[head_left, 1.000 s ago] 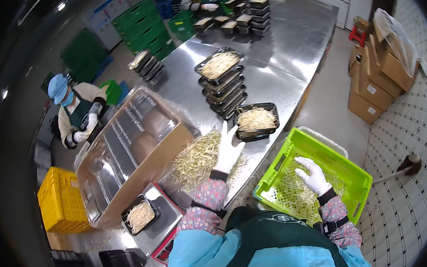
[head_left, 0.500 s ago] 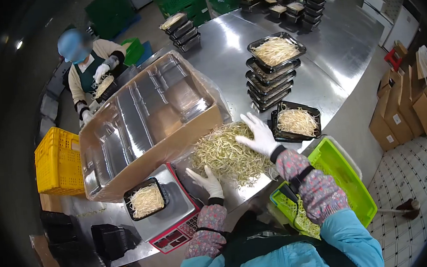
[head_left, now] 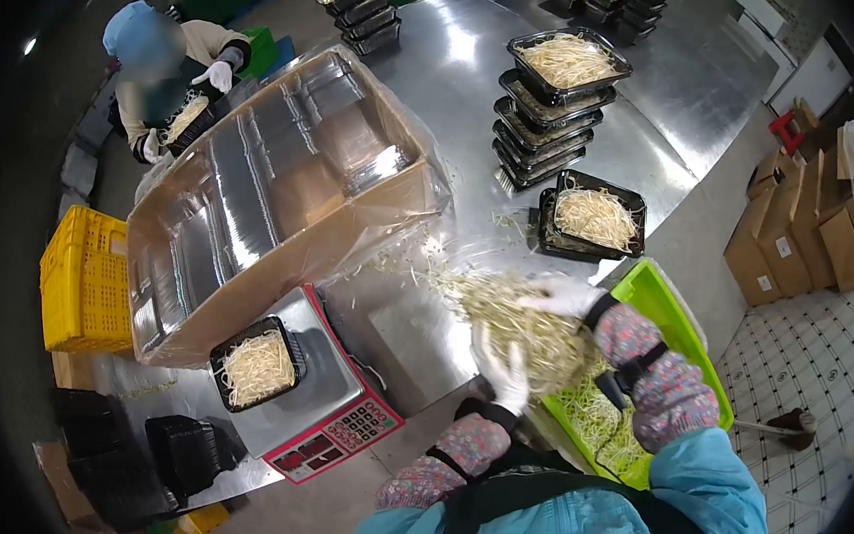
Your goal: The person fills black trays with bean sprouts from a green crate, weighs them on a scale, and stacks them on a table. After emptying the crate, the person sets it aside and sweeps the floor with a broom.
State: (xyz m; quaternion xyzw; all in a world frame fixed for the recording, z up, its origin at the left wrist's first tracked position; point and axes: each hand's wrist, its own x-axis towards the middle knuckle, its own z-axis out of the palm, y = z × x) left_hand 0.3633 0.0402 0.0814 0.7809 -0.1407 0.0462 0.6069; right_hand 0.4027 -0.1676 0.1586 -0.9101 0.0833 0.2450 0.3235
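A large loose heap of bean sprouts (head_left: 533, 334) lies at the table's front edge, blurred by motion, partly above the green crate (head_left: 712, 385). My left hand (head_left: 503, 371), white-gloved, presses on the heap's near left side. On its upper right side rests my right hand (head_left: 562, 295), also gloved, fingers spread and somewhat smeared. More sprouts lie inside the crate. Beyond my right hand a black tray of pale sprouts (head_left: 594, 219) sits on another tray. To the left, a filled black tray (head_left: 257, 369) stands on the red-edged scale (head_left: 335, 430).
A carton of empty trays (head_left: 287, 268) takes up the table's left. Stacked filled trays (head_left: 546, 122) stand at the back right. A co-worker in a blue cap holds a tray (head_left: 190, 123) at upper left. A yellow crate (head_left: 82, 279) is far left; cardboard boxes (head_left: 796, 238) are right.
Both hands have moved towards me and the crate, the left one also rightwards. The sprout heap has slid along with them, leaving scattered bits on the metal. The view has shifted slightly.
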